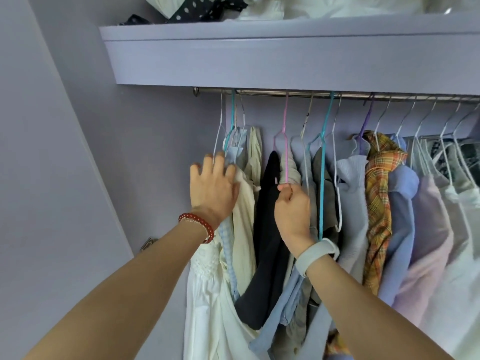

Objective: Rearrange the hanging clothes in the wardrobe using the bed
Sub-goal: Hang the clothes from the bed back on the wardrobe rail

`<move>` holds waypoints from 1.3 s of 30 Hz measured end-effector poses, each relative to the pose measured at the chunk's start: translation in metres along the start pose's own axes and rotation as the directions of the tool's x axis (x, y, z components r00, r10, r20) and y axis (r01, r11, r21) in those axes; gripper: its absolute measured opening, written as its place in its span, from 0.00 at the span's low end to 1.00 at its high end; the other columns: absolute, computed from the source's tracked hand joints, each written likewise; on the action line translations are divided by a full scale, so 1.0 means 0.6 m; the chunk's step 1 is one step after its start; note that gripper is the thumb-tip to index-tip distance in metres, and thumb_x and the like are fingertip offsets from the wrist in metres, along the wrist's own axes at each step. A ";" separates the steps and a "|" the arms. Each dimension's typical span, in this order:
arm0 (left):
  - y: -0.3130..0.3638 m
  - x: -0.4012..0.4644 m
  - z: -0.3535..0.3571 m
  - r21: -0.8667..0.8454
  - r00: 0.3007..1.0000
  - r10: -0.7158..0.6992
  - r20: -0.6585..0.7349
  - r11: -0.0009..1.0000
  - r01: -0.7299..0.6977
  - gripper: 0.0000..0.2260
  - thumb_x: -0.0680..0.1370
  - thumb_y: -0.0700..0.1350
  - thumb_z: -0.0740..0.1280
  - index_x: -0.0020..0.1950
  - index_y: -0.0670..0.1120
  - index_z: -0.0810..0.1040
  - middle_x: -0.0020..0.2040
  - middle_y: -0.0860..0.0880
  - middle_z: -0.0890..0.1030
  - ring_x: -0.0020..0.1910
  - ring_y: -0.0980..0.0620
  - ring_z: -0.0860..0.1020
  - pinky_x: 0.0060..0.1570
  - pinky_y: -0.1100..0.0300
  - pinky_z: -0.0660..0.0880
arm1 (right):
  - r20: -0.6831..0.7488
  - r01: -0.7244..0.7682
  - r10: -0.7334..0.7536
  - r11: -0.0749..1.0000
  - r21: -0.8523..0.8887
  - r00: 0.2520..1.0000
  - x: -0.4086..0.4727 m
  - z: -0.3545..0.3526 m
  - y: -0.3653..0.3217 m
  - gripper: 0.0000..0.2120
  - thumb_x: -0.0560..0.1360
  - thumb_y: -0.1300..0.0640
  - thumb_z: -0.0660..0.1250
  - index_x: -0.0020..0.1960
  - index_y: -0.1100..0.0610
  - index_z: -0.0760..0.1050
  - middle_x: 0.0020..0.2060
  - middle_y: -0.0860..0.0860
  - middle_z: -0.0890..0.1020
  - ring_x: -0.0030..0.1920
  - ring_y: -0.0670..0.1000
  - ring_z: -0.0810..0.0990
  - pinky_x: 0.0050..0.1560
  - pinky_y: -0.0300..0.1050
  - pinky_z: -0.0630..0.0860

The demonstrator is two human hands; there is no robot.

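Several garments hang from a metal rail (259, 92) under a lilac shelf. My left hand (211, 187), with a red bead bracelet on the wrist, lies flat with spread fingers against the cream and white garments (244, 229) at the rail's left end. My right hand (292, 211), wearing a grey wristband, pinches the lower bar of a pink hanger (285, 141) that carries a beige garment (292, 167). A black garment (270, 216) hangs between my two hands. The bed is out of view.
Right of my right hand hang a teal hanger (323, 157), a white ruffled top (350, 203), an orange plaid shirt (378, 203), blue and pink shirts and several white hangers. The lilac shelf (259, 55) holds piled white and polka-dot cloth. The wardrobe side wall (65, 152) stands at left.
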State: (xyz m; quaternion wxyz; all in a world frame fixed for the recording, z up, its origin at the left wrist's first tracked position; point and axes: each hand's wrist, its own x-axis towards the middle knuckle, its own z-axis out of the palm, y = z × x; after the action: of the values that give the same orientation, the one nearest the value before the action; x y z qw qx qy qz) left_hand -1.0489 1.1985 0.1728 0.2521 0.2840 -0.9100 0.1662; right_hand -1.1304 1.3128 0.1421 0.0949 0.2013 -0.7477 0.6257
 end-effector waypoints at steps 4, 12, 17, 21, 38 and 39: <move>-0.008 -0.005 0.011 0.022 0.983 0.103 0.153 0.994 -0.108 0.27 0.79 0.58 0.50 0.75 0.47 0.52 0.76 0.47 0.45 0.74 0.43 0.46 0.68 0.44 0.56 | 0.021 0.006 -0.005 0.999 -0.050 1.000 -0.007 0.000 -0.008 0.13 0.78 0.63 0.54 0.53 0.64 0.75 0.50 0.61 0.79 0.51 0.60 0.75 0.46 0.41 0.66; -0.039 -0.003 0.024 0.362 0.915 0.215 0.342 0.869 -0.339 0.26 0.81 0.57 0.47 0.76 0.49 0.45 0.75 0.47 0.36 0.73 0.40 0.34 0.67 0.33 0.42 | 0.150 0.221 -0.176 0.901 -0.374 0.973 -0.024 -0.032 -0.012 0.21 0.77 0.64 0.54 0.70 0.60 0.61 0.43 0.65 0.79 0.41 0.67 0.77 0.35 0.49 0.67; -0.103 0.008 0.033 0.338 0.905 0.065 0.420 0.914 -0.222 0.27 0.81 0.58 0.42 0.76 0.47 0.42 0.74 0.52 0.31 0.73 0.44 0.34 0.69 0.37 0.41 | 0.012 0.076 -0.076 0.952 -0.295 0.997 -0.028 -0.040 -0.016 0.21 0.78 0.64 0.53 0.70 0.55 0.62 0.40 0.63 0.79 0.40 0.64 0.77 0.38 0.49 0.70; -0.097 0.009 0.033 0.233 0.929 0.114 0.352 0.950 -0.206 0.26 0.80 0.58 0.42 0.76 0.47 0.49 0.76 0.53 0.36 0.74 0.44 0.37 0.68 0.37 0.37 | -0.013 0.028 -0.034 0.949 -0.314 0.999 -0.035 -0.034 -0.023 0.21 0.78 0.62 0.54 0.71 0.54 0.62 0.44 0.62 0.80 0.43 0.64 0.78 0.40 0.49 0.73; 0.088 -0.031 -0.048 -0.898 0.982 0.153 0.112 0.439 0.034 0.24 0.79 0.47 0.60 0.73 0.41 0.60 0.73 0.45 0.61 0.72 0.50 0.60 0.63 0.71 0.51 | -0.005 0.197 -0.238 0.816 -0.543 0.971 -0.040 -0.158 -0.002 0.18 0.75 0.66 0.61 0.64 0.68 0.68 0.61 0.65 0.72 0.63 0.64 0.69 0.66 0.49 0.61; 0.108 -0.033 -0.047 -0.913 0.970 0.177 0.170 0.398 0.088 0.27 0.79 0.48 0.61 0.74 0.41 0.55 0.74 0.44 0.58 0.73 0.50 0.58 0.62 0.72 0.50 | 0.000 0.152 -0.181 0.824 -0.545 0.983 -0.035 -0.162 0.003 0.20 0.75 0.65 0.61 0.66 0.68 0.66 0.62 0.64 0.71 0.64 0.64 0.67 0.67 0.51 0.61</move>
State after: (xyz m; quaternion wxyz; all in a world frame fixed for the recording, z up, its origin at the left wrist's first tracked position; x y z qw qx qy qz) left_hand -1.0634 1.2702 0.1743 0.2501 0.0924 -0.8819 -0.3888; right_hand -1.1230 1.4113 0.1513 0.2216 0.2145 -0.8710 0.3824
